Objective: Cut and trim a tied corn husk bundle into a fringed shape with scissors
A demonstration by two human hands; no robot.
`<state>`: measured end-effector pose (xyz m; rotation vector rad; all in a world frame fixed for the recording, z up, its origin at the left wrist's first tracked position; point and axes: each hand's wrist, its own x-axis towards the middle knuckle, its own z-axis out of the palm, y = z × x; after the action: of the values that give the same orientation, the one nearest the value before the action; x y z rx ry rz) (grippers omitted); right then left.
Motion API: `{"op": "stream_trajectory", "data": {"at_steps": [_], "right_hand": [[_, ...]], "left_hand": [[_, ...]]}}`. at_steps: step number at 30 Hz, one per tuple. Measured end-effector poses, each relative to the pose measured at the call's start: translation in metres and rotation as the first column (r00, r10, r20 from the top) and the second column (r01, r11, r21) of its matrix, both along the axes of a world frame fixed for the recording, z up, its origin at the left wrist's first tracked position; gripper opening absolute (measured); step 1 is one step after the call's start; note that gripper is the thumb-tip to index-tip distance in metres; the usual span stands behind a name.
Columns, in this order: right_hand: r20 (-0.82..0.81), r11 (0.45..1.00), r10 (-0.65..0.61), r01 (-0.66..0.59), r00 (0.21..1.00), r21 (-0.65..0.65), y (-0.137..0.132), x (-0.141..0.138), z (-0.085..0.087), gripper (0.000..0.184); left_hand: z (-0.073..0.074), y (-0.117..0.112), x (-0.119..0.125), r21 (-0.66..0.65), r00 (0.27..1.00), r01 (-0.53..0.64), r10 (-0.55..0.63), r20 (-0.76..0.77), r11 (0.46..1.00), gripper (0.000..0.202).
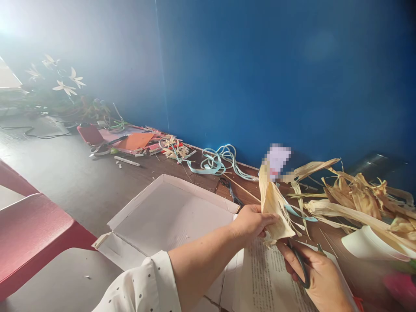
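My left hand (255, 223) pinches a pale dried corn husk (274, 206) near its lower end, the husk standing up from my fingers. Just below and to the right, my right hand (313, 264) is closed around the dark handles of a pair of scissors (303, 266). The scissor blades are mostly hidden by my hand and the husk's lower edge. Under both hands lies a printed sheet of paper (264, 273). More dried husks (364, 195) are heaped to the right.
An open flat white box (182, 208) lies left of my hands, with another pair of dark scissors (231, 190) behind it. Light blue ribbon (211, 162) and coloured paper (138, 141) run along the blue wall. A white cup (370, 242) lies at right; a red stool (39, 234) stands at left.
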<state>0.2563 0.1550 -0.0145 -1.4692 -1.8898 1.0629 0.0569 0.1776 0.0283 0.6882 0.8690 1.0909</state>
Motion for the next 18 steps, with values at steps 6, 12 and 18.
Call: {"op": "stream_trajectory", "data": {"at_steps": [6, 12, 18], "right_hand": [[-0.023, 1.000, -0.015, 0.015, 1.000, 0.000, -0.008, -0.012, 0.015, 0.044], [-0.036, 1.000, -0.015, 0.015, 0.999, 0.016, -0.007, -0.011, 0.015, 0.037], [-0.017, 0.998, -0.017, 0.018, 1.000, 0.053, -0.004, -0.008, 0.011, 0.044]], "left_hand": [[0.003, 0.000, 0.000, -0.037, 0.999, 0.018, -0.016, 0.037, 0.999, 0.024], [-0.003, -0.001, 0.004, -0.065, 0.997, 0.068, -0.070, -0.023, 0.996, 0.019], [0.000, -0.002, 0.003, -0.084, 0.997, 0.077, -0.079, -0.025, 0.994, 0.015]]}}
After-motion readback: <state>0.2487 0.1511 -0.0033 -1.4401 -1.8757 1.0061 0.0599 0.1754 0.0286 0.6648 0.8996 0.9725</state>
